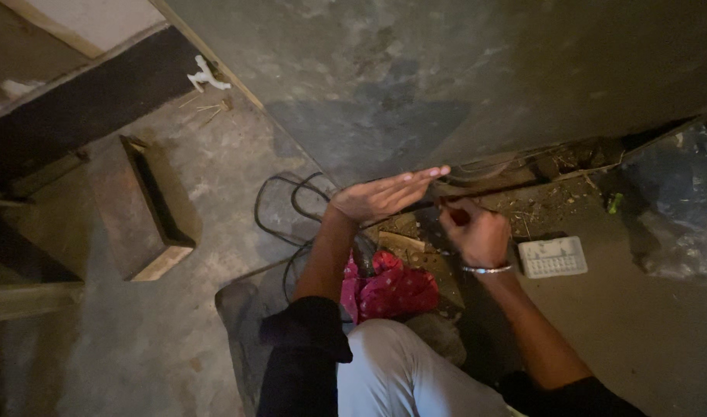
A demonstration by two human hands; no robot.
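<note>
My left hand (384,194) is held flat with fingers stretched out, resting along a thin dark rod or cable (485,193) at the foot of the concrete wall (446,77). My right hand (475,232), with a metal bangle on the wrist, is closed on a small dark tool, its tip at the same rod. The rod runs along a gap at the wall's base, with debris (539,205) and thin wires. A pink cloth (390,287) lies just below both hands, by my knee.
A black cable (280,208) loops on the floor left of my left hand. A white plastic tray-like piece (553,257) lies to the right. A wooden box (149,205) stands at the left. Crumpled plastic sheeting (678,208) is at the far right.
</note>
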